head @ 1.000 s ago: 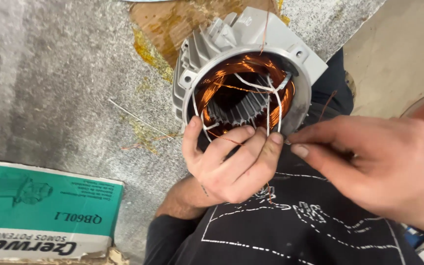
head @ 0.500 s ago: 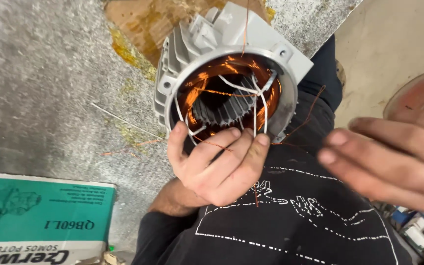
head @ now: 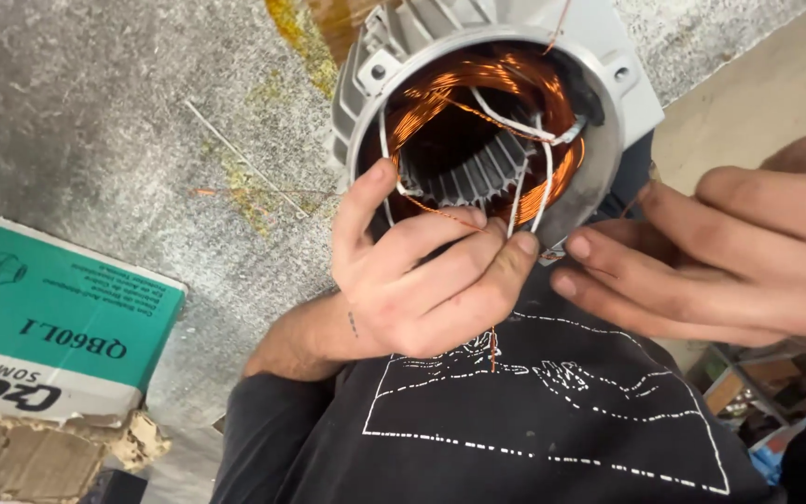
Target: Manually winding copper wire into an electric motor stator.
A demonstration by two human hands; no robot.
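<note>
**Head view: winding partly seated in the motor shell**

The grey finned cast-metal motor housing (head: 492,112) rests at the near edge of the mottled grey bench (head: 95,121). Copper coils (head: 506,89) already fill most slots; loose white sleeving and strands remain untied. The left hand (head: 422,280) curls at the rim, pinching thin copper wire (head: 493,347). The right hand (head: 720,257), fingers extended, seemingly grips another strand. A green cardboard box (head: 48,317) sits left.
</note>
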